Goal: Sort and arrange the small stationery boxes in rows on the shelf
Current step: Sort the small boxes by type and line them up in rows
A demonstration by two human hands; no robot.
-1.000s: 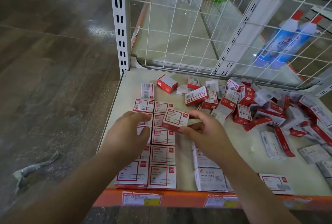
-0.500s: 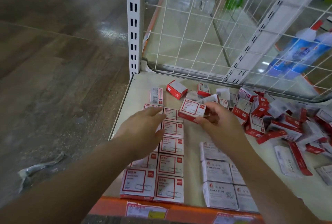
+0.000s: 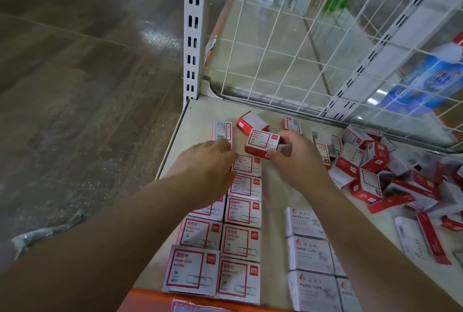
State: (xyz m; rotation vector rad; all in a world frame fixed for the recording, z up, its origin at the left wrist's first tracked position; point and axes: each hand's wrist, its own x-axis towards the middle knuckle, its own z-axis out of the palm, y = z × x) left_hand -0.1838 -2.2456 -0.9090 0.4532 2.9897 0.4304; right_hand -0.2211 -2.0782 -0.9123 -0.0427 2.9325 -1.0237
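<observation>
My right hand (image 3: 295, 159) holds a red-and-white paper clip box (image 3: 261, 142) just above the far end of two rows of matching boxes (image 3: 241, 211) on the cream shelf (image 3: 273, 194). My left hand (image 3: 208, 169) lies flat, fingers straight, over the far boxes of the left row. Its fingertips reach a white box (image 3: 223, 132) lying further back. A second group of white paper clip boxes (image 3: 308, 251) stands in rows to the right, near the front edge.
A loose heap of red-and-white boxes (image 3: 375, 169) covers the shelf's right side. A white wire grid (image 3: 288, 48) closes the back, with a slotted upright (image 3: 194, 31) at the left corner. An orange price rail (image 3: 150, 301) runs along the front. Wooden floor lies to the left.
Both hands have moved away from me toward the far end of the rows. My right hand carried the box along with it. The view shifted closer to the shelf.
</observation>
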